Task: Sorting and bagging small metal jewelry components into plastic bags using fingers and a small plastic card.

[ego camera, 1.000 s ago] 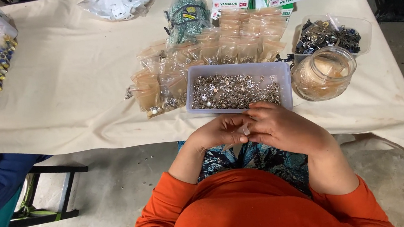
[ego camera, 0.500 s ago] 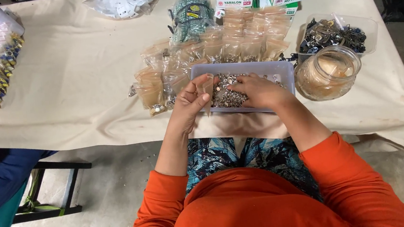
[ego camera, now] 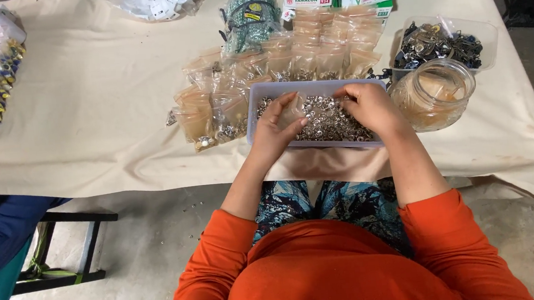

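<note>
A shallow grey tray [ego camera: 257, 109] heaped with small silver metal fasteners [ego camera: 332, 122] was set near the front edge of the cloth-covered tabletop [ego camera: 83, 108]. The left hand [ego camera: 276, 130] was placed over its 9 o'clock end, with a small clear bag [ego camera: 290, 110] pinched between its fingers. The right hand [ego camera: 371, 105] was rested at 3 o'clock, its fingers curled down into the fasteners; whether any were gripped could not be told. Filled clear bags [ego camera: 273, 69] were piled at 12 o'clock, and a glass jar [ego camera: 433, 93] stood at 3 o'clock.
</note>
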